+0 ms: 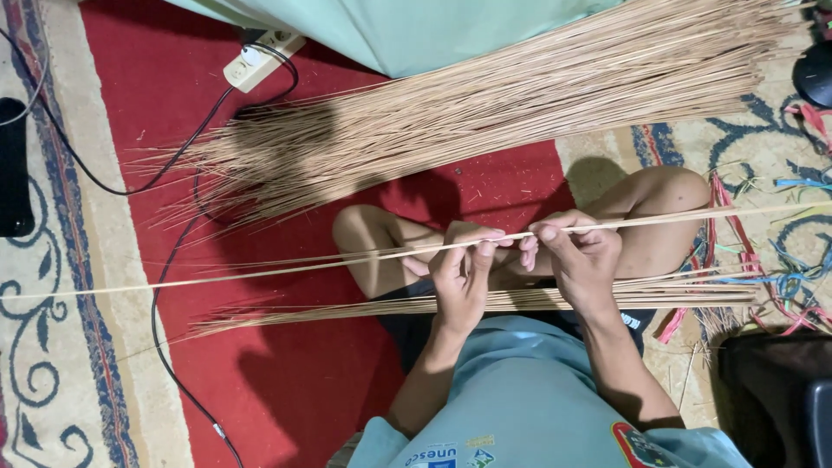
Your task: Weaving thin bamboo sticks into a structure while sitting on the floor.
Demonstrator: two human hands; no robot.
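Floor: red patterned carpet [286, 364], big pile of thin sticks [485, 104].
Left hand [461, 273]: pinching one long stick [260, 274].
Right hand [579, 253]: pinching same stick.

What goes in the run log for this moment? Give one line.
left hand: pinching thin stick | right hand: pinching same stick | small stick bundle: across lap | large stick pile: on red rug

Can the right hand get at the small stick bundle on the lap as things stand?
Probably yes. The right hand is pinching a single long stick together with the left hand, and the small stick bundle lies just beneath them across the lap, uncovered. It would have to release the stick first.
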